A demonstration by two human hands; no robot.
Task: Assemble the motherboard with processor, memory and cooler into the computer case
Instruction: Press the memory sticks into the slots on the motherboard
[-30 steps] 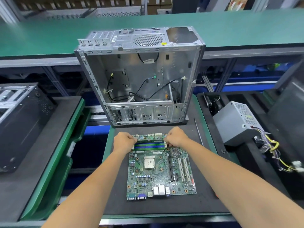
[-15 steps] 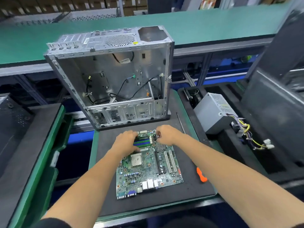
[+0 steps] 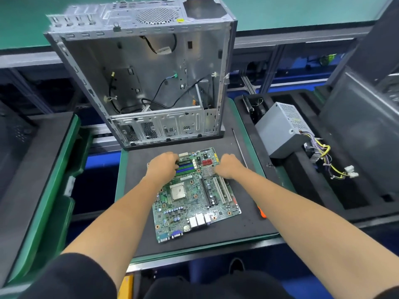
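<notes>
Head view: hands (image 3: 195, 167) on motherboard (image 3: 194, 197) (case (image 3: 146, 72) behind)

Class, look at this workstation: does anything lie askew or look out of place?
Yes. The motherboard lies turned at an angle to the black mat edges, not square. The power supply leans tilted in its tray, wires spilling loose.

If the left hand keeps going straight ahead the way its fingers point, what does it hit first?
Probably the memory stick under the left hand. Past the motherboard edge, a strip of bare mat, then the computer case lower frame. Depth is unclear.
</notes>
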